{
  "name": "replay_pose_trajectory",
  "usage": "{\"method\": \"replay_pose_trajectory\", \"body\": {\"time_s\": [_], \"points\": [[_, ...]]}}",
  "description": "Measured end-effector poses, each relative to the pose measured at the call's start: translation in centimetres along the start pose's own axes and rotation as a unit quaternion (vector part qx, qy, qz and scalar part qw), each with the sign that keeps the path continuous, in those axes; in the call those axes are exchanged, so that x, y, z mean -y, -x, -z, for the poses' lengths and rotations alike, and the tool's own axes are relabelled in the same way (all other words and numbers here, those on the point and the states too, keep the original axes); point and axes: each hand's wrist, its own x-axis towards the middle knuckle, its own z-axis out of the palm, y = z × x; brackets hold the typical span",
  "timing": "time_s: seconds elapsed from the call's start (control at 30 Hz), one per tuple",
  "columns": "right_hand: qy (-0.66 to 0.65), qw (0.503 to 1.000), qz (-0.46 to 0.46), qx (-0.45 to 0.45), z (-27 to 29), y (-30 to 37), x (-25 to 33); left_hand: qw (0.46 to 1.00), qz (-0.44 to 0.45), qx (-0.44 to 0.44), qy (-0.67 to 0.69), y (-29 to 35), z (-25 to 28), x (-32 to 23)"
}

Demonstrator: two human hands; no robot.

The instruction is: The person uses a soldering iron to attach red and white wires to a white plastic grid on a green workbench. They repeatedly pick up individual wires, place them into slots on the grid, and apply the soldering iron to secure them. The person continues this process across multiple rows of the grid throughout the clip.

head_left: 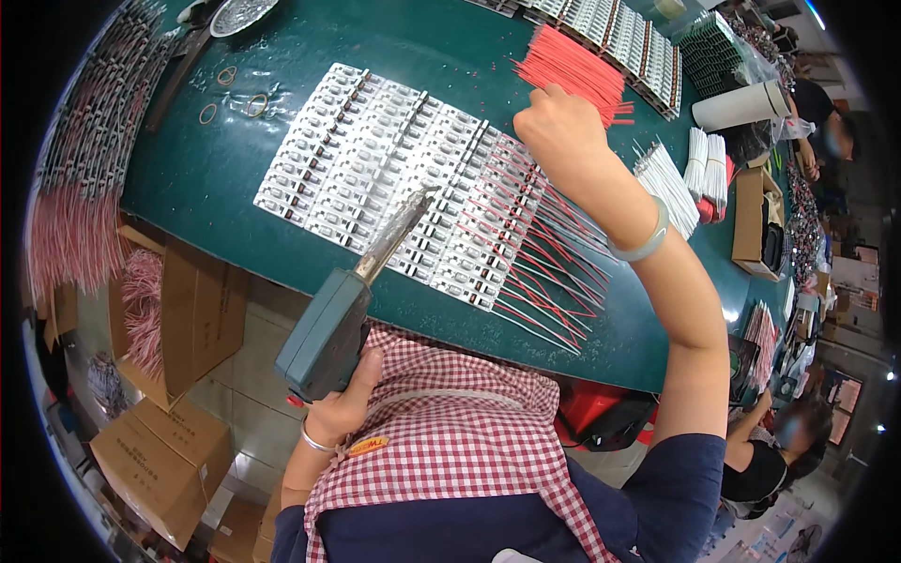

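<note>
electronics assembly workshop: wire bundles (574,70), component rows (394,159), cartons (160,460)

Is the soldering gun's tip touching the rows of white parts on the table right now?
No, the soldering gun in the left hand is lifted, its tip above the white parts.

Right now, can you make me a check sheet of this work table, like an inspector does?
Surface: green table, curved front edge.
Job's things: rows of small white parts laid flat; some have red wires fanning toward the person.
Clutter: rubber rings, white wire bundles, white roll, metal dish.
Hands: left hand grips a green soldering gun, tip over the parts; right hand is closed on a red wire bundle.
Cables: nothing seen.
Surroundings: cardboard boxes on the floor, other people at right.
</note>
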Motion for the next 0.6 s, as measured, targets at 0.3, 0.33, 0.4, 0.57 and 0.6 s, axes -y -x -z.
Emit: {"method": "replay_pose_trajectory", "body": {"time_s": [0.3,0.33,0.4,0.57,0.6], "points": [[-0.338,0.906,-0.035,-0.254,0.5,7.1,5.3,1.0,0.016,-0.014,0.002,0.9,0.8,0.4],[-0.364,0.894,-0.033,-0.258,0.7,7.9,6.8,0.999,0.034,-0.008,-0.002,0.9,0.7,0.2],[-0.413,0.868,-0.034,-0.273,0.5,9.1,9.1,0.998,0.069,0.003,-0.012,0.9,0.4,-1.0],[-0.417,0.861,-0.066,-0.283,-0.7,10.1,11.9,0.994,0.032,-0.018,-0.104,0.5,0.0,-1.8],[-0.409,0.864,-0.07,-0.284,-0.8,10.2,12.1,0.991,0.018,-0.013,-0.13,0.5,0.1,-1.7]]}}
